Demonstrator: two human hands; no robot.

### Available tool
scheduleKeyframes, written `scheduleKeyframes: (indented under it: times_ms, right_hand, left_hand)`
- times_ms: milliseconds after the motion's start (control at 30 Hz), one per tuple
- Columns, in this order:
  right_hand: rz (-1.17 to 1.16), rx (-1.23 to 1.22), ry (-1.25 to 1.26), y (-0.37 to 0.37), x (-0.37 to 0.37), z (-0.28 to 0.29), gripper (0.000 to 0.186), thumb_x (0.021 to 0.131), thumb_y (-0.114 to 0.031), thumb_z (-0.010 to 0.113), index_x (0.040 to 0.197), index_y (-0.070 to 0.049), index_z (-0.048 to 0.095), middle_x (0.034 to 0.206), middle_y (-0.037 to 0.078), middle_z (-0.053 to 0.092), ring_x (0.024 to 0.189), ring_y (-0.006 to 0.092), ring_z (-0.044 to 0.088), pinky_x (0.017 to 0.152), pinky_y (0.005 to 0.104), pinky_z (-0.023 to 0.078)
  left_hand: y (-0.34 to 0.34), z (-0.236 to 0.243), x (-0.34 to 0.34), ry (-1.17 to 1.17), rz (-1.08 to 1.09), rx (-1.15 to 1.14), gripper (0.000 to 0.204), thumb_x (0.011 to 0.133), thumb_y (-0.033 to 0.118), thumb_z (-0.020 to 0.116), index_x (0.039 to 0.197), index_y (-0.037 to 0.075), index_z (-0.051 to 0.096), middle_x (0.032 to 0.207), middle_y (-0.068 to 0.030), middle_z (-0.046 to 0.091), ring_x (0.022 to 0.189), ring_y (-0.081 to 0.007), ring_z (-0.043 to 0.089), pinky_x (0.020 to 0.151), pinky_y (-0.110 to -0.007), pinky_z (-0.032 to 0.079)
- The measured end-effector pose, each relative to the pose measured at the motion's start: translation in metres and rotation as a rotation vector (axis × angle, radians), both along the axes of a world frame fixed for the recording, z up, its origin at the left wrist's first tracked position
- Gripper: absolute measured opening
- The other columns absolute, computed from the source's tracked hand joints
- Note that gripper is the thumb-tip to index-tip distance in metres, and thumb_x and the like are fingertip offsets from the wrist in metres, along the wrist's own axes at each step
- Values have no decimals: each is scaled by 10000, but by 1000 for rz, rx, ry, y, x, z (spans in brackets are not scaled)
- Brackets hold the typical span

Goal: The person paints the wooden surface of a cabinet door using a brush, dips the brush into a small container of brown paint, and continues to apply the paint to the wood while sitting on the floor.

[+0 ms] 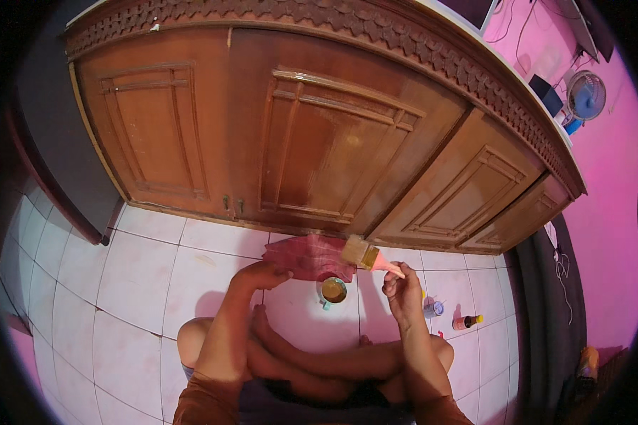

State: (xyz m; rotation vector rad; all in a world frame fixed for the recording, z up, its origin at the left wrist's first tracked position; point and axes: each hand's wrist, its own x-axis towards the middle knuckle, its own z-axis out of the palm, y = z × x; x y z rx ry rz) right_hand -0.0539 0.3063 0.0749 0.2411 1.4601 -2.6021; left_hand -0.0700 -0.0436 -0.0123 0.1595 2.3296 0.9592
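I see the cabinet walling off the far side, and the crossed legs closing the near one; between the left hand and right hand the cup blocks a low sweep, with the brush jutting in beyond it; a jar and bottle obstruct the right, while bare floor tiles give wide passage leftward

One brush, one mug, one cloth, one fan
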Motion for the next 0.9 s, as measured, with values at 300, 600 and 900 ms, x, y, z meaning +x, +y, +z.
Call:
scheduleKeyframes:
  times_ms: [300, 600, 900]
  right_hand:
    - [-133, 235, 505, -69, -7, 98, 395, 1016, -223, 498, 1296, 54, 514, 946, 136, 657, 772, 197, 636, 667, 331, 530]
    - [-203, 871, 1186, -144, -38, 144, 283, 846, 5, 636, 1121, -35, 690, 972, 112, 590, 888, 207, 602, 777, 285, 472]
    - [-193, 950, 1339, -179, -73, 169, 309, 824, -3, 630, 1124, -50, 690, 960, 114, 595, 862, 217, 610, 773, 290, 479]
  left_hand:
    - [1, 3, -1, -13, 31, 6, 596, 926, 581, 500, 1102, 36, 665, 932, -135, 693, 746, -222, 642, 749, -373, 519]
    - [0, -9, -6, -26, 24, 59, 590, 935, 575, 493, 1114, 36, 653, 979, -116, 693, 769, -209, 640, 748, -370, 524]
    - [2, -6, -3, 104, 35, 105, 631, 924, 575, 478, 748, -4, 659, 685, -122, 654, 682, -263, 647, 693, -404, 504]
